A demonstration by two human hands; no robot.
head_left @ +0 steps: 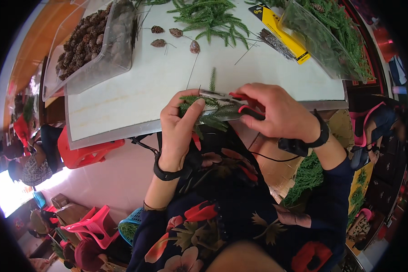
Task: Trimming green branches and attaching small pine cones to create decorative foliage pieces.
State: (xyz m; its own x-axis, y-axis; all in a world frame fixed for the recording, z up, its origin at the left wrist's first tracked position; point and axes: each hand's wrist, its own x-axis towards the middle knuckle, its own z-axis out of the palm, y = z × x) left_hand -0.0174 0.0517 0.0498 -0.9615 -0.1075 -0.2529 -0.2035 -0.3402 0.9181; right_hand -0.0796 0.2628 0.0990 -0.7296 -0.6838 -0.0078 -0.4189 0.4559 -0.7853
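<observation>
- Cone bin, clear, far left of the sprig, on the counter.
- Left hand pinches sprig at counter's near edge.
- Loose cones beyond sprig.
- Right hand closed around red-handled pliers, tip on sprig.
- Greens bin right of and beyond sprig.
</observation>
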